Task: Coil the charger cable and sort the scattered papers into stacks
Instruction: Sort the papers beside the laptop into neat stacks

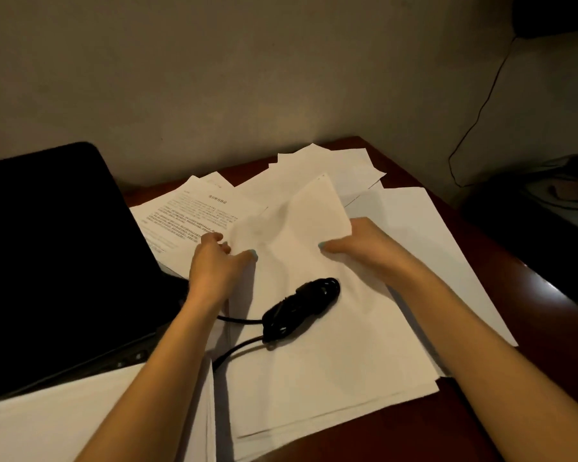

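Both hands hold one blank white sheet of paper [291, 225] raised above the dark reddish-brown wooden worktop [534, 331]. The left hand [214, 265] pinches the sheet's left edge, with the thumb lying on the near face and the other fingers curled behind it. The right hand [354, 241] pinches the right edge the same way, thumb in front and fingers hidden behind the paper. The sheet bows between them, its far corner tipped up toward the wall.

The black charger cable [301, 305] lies just below the hands, wound into a tight oblong bundle on top of a broad stack of white papers [331, 388] (two loose ends trail from the bundle to the left, one passing under the left forearm). The near edges of that stack are slightly fanned rather than square.

A printed white page with dense lines of text [194, 211] lies flat just beyond the left hand, partly covered by the raised sheet. More loose white sheets [347, 165] overlap one another at the far side of the worktop.

A second pile of white paper [80, 415] sits at the near left under the left forearm, beside a black laptop [47, 248] that fills the left side. A thin black wire [481, 105] hangs down the wall at the right.
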`<state>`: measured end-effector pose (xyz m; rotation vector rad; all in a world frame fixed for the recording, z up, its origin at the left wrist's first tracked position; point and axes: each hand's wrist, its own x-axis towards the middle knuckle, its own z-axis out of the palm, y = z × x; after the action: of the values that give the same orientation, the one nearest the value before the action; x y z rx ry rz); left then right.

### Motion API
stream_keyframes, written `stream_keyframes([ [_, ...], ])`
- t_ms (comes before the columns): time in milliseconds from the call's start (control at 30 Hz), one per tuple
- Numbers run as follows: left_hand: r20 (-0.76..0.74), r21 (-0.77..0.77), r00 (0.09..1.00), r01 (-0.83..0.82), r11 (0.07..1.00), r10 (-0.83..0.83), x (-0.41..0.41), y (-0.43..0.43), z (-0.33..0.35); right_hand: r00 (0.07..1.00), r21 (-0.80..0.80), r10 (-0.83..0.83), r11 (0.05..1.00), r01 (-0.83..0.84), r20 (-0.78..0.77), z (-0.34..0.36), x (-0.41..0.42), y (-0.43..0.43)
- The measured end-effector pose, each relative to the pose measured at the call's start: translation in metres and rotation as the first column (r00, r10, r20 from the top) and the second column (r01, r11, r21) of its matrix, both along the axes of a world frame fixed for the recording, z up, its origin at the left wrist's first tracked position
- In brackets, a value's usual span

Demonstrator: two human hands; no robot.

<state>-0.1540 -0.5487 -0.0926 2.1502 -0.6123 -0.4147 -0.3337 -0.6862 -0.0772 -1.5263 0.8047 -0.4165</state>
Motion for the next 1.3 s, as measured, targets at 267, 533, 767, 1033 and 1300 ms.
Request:
stream_keyframes([
  [267, 0.086, -0.083, 0.994, -0.066, 0.994, 0.073, -0.017, 0.011, 0.001, 0.974, 0.019, -0.189, 0.981, 0.193, -0.128, 0.006, -0.021, 0.024],
  [533, 0.130, 0.264, 0.991, -0.001, 0.965, -0.034, -0.010, -0.002, 0.035, 0.799, 0.013, -0.584, 0.806, 0.591, -0.144, 0.060, -0.076, -0.023],
  [767, 0.038, 0.631, 0.943, 0.235, 0.740, -0.331, 0.017, -0.054, 0.063, 0.799, -0.003, -0.533, 0.832, 0.554, -0.277, 0.070, -0.097, -0.073],
  [1033, -0.155, 0.827, 0.815, 0.417, 0.378, -0.559, 0.042, -0.080, 0.071, 0.846, 0.091, -0.378, 0.893, 0.440, -0.377, 0.077, -0.104, -0.101],
  [1300, -0.349, 0.524, 0.771, 0.632, 0.571, -0.533, 0.064, -0.075, 0.088, 0.905, 0.095, -0.145, 0.976, 0.198, -0.400, 0.106, -0.075, -0.142],
])
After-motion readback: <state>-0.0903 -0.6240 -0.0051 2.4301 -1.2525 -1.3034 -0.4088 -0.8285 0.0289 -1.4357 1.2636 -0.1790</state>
